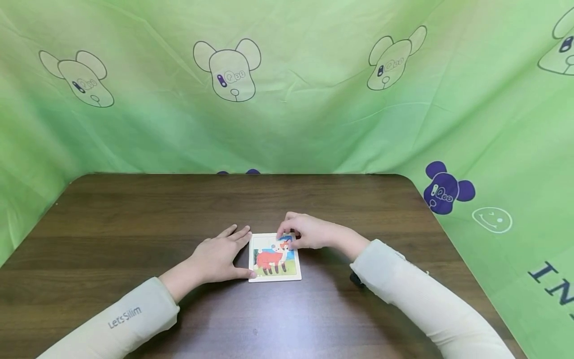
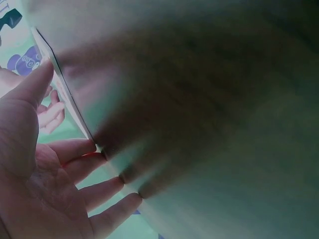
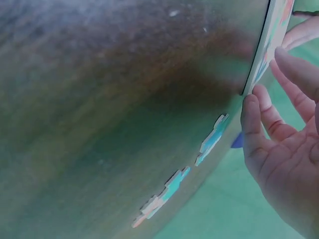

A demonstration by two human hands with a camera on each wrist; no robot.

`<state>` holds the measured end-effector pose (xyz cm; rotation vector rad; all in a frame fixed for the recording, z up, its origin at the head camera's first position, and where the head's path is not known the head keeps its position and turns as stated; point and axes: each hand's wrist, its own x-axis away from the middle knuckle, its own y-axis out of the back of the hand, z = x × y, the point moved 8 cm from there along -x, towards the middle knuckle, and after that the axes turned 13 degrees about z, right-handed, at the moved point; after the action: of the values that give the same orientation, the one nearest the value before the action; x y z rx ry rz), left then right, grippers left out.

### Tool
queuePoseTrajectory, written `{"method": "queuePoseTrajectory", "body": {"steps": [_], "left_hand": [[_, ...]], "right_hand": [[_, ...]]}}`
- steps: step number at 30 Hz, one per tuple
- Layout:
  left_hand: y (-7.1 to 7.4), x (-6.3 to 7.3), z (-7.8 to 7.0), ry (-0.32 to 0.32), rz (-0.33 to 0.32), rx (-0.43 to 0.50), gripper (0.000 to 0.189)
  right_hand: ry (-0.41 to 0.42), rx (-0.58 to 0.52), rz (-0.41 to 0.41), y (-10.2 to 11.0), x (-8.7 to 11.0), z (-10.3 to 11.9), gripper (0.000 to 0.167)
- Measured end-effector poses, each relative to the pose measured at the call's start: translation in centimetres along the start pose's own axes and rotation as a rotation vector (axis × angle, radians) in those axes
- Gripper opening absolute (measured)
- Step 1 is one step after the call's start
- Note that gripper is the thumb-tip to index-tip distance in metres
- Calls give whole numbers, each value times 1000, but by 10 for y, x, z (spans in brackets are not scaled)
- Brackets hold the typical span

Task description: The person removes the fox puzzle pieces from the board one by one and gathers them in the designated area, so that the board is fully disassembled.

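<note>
A fox jigsaw puzzle (image 1: 271,262) in a pale square frame (image 1: 275,279) lies flat on the brown wood-grain table (image 1: 134,224), between the two hands; the fox is orange-red, on green ground with blue behind, and the upper left part of the picture area is pale. The left hand (image 1: 219,259) has its fingers spread, the thumb on the frame's lower left corner and the index fingertip at the upper left one. The right hand (image 1: 311,232) reaches over the upper right corner with bent fingers, its thumb near the fox's head; whether a piece is pinched there cannot be told. Loose puzzle pieces (image 3: 212,140), partly blue, lie on the table near the right hand, as the right wrist view shows. Both arms wear pale sleeves (image 1: 417,294), the left one with dark lettering. Behind the table hangs a green cloth (image 1: 305,124) printed with outlined mouse-like heads (image 1: 233,75), a purple head (image 1: 444,192) and a winking smiley (image 1: 492,219).
</note>
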<state>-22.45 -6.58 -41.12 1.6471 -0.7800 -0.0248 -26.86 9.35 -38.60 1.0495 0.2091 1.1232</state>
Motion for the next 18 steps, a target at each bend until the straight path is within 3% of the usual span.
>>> {"method": "queuePoseTrajectory", "body": {"steps": [18], "left_hand": [[3, 1, 0, -3, 3, 6, 97]], "right_hand": [[-58, 15, 144, 1, -11, -3, 28]]}}
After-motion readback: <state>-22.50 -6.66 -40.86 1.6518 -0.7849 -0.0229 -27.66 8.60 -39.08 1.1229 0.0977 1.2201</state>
